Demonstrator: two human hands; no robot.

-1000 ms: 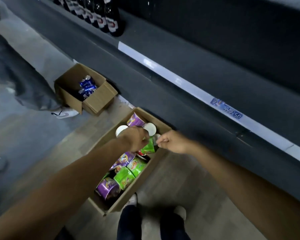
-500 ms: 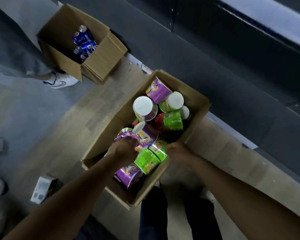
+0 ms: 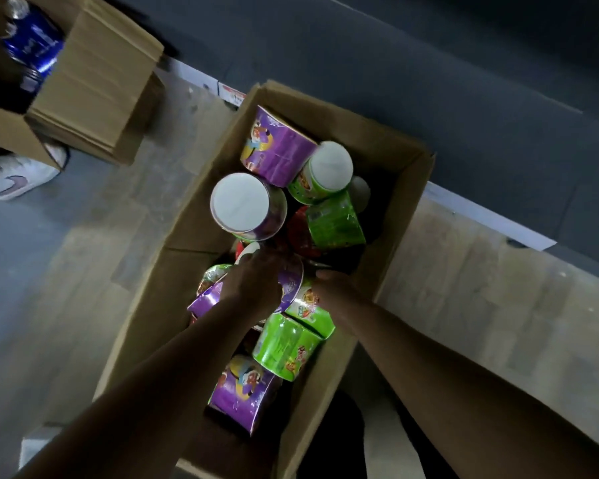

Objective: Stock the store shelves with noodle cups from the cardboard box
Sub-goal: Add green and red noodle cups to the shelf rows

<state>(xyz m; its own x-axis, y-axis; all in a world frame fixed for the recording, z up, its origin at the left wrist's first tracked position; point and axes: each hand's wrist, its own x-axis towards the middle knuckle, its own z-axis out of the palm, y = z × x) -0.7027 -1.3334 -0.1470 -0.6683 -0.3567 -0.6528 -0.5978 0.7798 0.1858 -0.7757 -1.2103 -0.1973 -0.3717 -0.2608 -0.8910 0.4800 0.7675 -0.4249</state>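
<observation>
Both hands sit deeper in the cardboard box (image 3: 405,188) than half a second ago. The right hand (image 3: 339,292) was at the rim, now it's inside. Fingers of the left hand (image 3: 253,281) curl round a tipped purple noodle cup (image 3: 291,283), mid-box. Right fingers lie against a green noodle cup (image 3: 308,305); grip or touch, can't tell. Box contents, jumbled: at least 5 purple, 4 green, 1 red cup (image 3: 298,229). On the floor upper left, a second box (image 3: 94,81) holds blue cans (image 3: 32,46), count unclear. One white sneaker (image 3: 11,178) is beside it.
</observation>
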